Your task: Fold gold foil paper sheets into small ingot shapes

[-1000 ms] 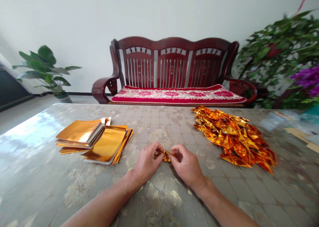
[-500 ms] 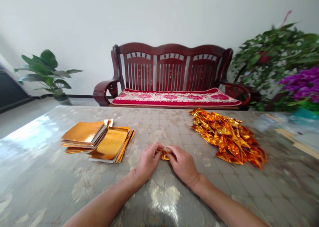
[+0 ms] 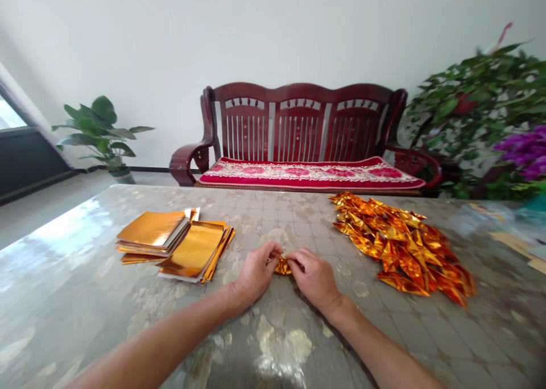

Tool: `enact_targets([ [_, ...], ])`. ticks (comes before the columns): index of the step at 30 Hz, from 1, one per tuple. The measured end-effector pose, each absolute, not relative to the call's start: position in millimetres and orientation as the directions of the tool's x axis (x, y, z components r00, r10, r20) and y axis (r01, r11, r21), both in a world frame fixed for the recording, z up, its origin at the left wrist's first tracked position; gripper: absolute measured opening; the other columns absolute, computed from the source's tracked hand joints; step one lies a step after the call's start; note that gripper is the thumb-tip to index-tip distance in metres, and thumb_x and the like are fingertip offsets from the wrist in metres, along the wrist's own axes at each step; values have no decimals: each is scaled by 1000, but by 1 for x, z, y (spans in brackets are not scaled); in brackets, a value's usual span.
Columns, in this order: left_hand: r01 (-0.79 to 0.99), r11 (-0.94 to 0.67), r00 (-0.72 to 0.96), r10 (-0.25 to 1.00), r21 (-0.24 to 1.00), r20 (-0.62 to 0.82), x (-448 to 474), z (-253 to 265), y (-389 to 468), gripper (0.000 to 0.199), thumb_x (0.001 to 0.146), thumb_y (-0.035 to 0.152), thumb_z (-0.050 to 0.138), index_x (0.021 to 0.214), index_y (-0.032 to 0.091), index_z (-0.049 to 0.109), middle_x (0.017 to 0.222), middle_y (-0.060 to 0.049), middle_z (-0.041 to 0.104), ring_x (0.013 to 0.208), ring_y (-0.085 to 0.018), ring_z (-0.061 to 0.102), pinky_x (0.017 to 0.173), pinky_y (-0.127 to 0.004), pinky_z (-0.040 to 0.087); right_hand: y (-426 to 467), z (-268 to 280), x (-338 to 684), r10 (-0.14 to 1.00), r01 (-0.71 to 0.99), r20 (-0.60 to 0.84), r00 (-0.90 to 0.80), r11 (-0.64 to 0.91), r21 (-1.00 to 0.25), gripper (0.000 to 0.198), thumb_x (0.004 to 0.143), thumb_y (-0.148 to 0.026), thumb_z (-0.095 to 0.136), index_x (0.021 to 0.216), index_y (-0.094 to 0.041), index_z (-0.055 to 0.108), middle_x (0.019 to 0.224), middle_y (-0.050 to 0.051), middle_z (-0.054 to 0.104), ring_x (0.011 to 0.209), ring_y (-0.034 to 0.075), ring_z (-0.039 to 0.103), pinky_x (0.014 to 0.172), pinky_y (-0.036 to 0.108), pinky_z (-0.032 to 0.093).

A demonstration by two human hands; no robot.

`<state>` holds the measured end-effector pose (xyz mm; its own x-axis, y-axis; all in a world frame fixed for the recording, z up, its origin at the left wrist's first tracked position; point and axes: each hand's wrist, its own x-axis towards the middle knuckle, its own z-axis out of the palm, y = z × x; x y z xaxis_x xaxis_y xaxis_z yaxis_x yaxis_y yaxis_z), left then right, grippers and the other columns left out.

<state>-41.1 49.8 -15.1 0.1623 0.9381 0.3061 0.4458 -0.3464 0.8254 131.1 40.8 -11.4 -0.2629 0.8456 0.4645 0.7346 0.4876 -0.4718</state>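
Thumb and finger of the right hand (image 3: 316,278) have moved closer, pinching the gold paper (image 3: 282,267); it lies sideways, its left end pinched by the left hand (image 3: 255,272), both equally near.

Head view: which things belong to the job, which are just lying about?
Job, apparently:
foil piece between left hand and right hand
foil sheet stacks
folded foil pile

Lying about:
clear plastic
bench
red mat
potted plant
purple flowers
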Motion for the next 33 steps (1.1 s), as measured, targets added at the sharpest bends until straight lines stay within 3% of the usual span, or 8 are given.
enact_targets([
  [7,388,-284,119,959,877,258,-30,-16,66,18,79,10,57,93,21,62,76,4,70,72,-13,67,69,-23,52,50,-12,138,866,690,468,-175,447,-569,18,89,-19,53,88,-24,70,85,1,70,80,16,66,71,24,47],
  [33,397,-383,169,924,834,344,-20,-29,63,10,85,13,52,88,21,57,78,3,65,70,-12,63,66,-22,49,54,-16,142,855,702,464,-232,477,-529,18,90,-16,50,84,-22,65,82,2,65,78,17,63,71,26,46],
])
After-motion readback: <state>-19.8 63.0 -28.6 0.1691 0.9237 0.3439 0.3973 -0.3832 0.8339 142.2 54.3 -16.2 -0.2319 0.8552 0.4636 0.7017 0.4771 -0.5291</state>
